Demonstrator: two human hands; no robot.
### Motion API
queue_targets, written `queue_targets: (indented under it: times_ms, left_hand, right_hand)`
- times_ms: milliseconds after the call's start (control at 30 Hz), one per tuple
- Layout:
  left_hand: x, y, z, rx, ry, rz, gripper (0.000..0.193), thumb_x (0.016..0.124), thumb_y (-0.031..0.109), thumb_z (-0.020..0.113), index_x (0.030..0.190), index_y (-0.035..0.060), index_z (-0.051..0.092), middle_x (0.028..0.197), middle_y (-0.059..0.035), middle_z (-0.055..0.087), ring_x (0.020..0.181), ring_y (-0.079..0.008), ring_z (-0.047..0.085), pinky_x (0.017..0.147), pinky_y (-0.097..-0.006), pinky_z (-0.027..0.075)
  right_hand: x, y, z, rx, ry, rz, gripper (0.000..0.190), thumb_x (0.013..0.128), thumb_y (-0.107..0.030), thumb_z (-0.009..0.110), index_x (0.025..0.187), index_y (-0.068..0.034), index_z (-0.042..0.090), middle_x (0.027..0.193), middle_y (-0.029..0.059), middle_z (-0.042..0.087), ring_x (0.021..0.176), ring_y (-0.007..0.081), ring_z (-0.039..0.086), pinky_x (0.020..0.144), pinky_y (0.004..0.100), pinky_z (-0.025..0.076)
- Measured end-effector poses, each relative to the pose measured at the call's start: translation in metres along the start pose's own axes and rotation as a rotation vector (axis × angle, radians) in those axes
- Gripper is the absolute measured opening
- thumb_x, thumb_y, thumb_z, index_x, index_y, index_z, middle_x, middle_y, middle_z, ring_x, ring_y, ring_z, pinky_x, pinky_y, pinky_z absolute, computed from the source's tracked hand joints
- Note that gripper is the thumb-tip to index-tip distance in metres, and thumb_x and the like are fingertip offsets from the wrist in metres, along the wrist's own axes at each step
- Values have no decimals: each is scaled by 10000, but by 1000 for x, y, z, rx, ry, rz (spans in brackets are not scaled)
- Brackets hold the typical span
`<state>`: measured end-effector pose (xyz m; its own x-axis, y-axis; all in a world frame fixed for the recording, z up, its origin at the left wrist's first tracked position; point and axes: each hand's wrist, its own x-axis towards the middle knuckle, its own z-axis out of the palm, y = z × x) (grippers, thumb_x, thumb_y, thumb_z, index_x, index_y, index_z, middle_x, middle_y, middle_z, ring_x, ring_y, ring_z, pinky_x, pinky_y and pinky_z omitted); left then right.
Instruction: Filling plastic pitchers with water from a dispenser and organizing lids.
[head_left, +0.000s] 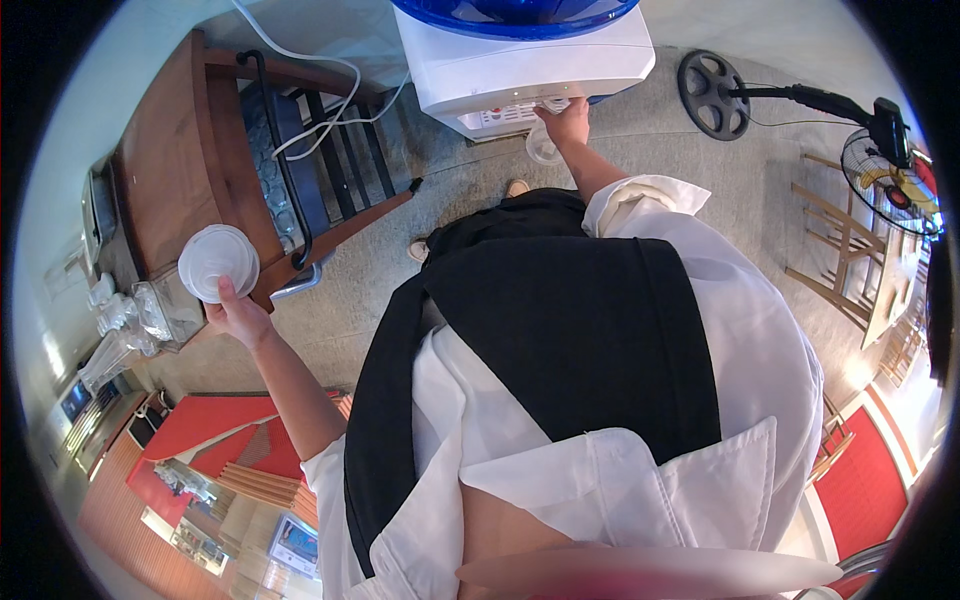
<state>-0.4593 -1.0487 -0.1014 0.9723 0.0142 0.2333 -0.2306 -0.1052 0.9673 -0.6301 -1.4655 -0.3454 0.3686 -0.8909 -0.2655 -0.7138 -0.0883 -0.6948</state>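
Note:
At the left, my left hand (238, 319) grips a stack of round translucent plastic lids or shallow containers (219, 262), thumb on top, close to the corner of a brown wooden cabinet. My right hand (568, 122) reaches to the front of a white water dispenser (525, 67), its fingers at the tap area. Just below that hand shows a clear plastic cup or bowl (544, 145); whether the fingers hold it, I cannot tell. A blue water bottle (517, 16) sits on top of the dispenser.
The wooden cabinet (161, 172) has a dark metal rail and slats at its open side. White cables (330, 60) hang across it. Clear plastic packaging (154, 311) lies by its near end. A black pedestal fan (714, 95) and wooden chairs (844, 236) stand at the right.

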Motion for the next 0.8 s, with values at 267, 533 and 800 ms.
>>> queue_targets:
  times_ms: [267, 533, 800]
  left_hand:
    - [0, 1, 1, 10, -3, 6, 343, 737, 143, 580, 995, -63, 487, 988, -124, 520, 904, -187, 492, 819, -314, 375]
    - [-1, 0, 0, 9, -9, 3, 334, 736, 138, 569, 996, -56, 490, 999, -121, 518, 912, -194, 493, 821, -323, 380]
    - [1, -1, 0, 3, -31, 20, 327, 749, 122, 557, 1009, -60, 478, 993, -137, 517, 900, -207, 505, 802, -332, 399]
  right_hand:
    - [2, 7, 3, -34, 0, -66, 656, 581, -300, 695, 1067, -57, 327, 1092, 186, 404, 979, 358, 446, 806, 411, 396]
    - [4, 7, 5, 1, 25, -32, 676, 540, -264, 739, 1085, -71, 389, 1081, 146, 429, 1031, 297, 414, 844, 377, 376]
    - [2, 4, 3, 5, 31, -34, 684, 538, -263, 737, 1089, -72, 379, 1085, 138, 433, 1026, 300, 420, 836, 381, 382]
